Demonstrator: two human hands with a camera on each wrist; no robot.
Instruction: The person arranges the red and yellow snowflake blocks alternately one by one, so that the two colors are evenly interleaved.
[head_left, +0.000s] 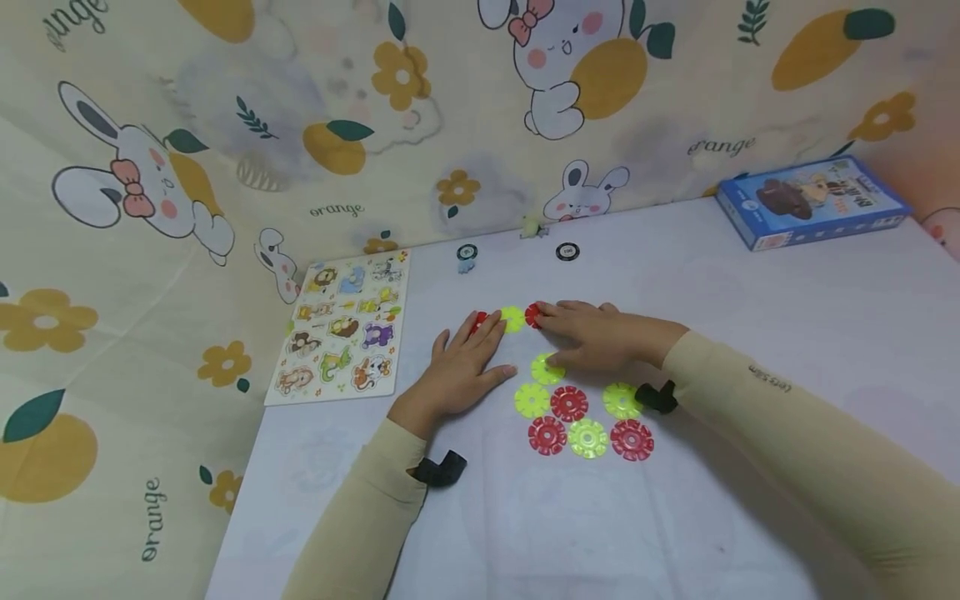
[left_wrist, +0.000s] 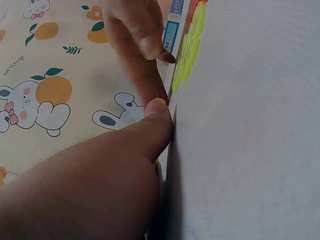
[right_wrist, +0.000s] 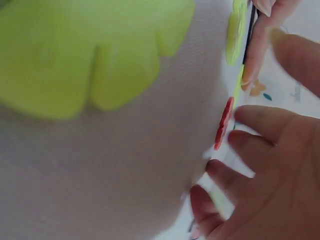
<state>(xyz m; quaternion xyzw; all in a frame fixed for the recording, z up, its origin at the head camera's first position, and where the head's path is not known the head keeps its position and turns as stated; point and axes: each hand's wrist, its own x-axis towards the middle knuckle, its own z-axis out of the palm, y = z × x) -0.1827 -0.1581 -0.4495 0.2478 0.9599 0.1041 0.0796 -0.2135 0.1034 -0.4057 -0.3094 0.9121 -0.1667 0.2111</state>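
Note:
In the head view, flat notched plastic discs in red and yellow-green lie on the white table. My left hand (head_left: pixel 465 371), its fingers stretched out, has fingertips over a red disc (head_left: pixel 477 318) in the far row. My right hand (head_left: pixel 600 333) reaches in from the right, its fingertips at another red disc (head_left: pixel 532 315). Between them lies a yellow-green disc (head_left: pixel 513 319). The right thumb is at the edge of a second yellow-green disc (head_left: pixel 544 368). In the right wrist view, the fingers are spread beside the red disc (right_wrist: pixel 224 122).
Nearer the front lie several more discs, including a red disc (head_left: pixel 632 440). An animal puzzle board (head_left: pixel 337 329) is at the left, a blue box (head_left: pixel 813 204) at the back right. Small black round tokens (head_left: pixel 567 251) and tiny figures (head_left: pixel 533 227) sit near the patterned backdrop.

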